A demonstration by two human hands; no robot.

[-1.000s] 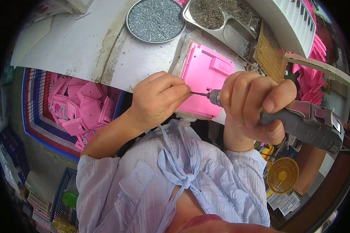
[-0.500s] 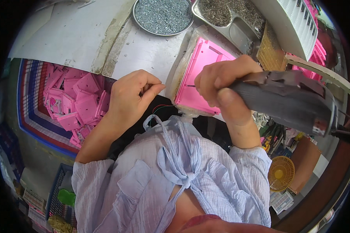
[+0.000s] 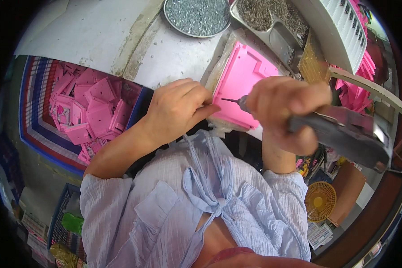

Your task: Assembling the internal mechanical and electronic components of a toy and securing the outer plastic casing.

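Observation:
My right hand (image 3: 283, 111) grips a dark electric screwdriver (image 3: 346, 136), held sideways with its thin bit pointing left. That bit is above the near part of a pink plastic panel (image 3: 243, 73), which lies on the bench in front of me. My left hand (image 3: 178, 105) is at the panel's left edge, close to the bit's tip. Its fingers are curled and pressed together, thumb toward the panel; whatever they may hold is hidden. Motion blurs the fingers of my right hand a little.
A round metal tray (image 3: 197, 20) of silvery screws and a compartmented steel tray (image 3: 279, 33) of darker small parts stand beyond the panel. At left, a striped bag (image 3: 31, 114) holds several pink pieces. A yellow basket (image 3: 320, 201) sits low on the right.
My left hand has moved right, up to the panel's edge. The screwdriver and my right hand have shifted slightly right, and more of the bit shows. The view has shifted a little.

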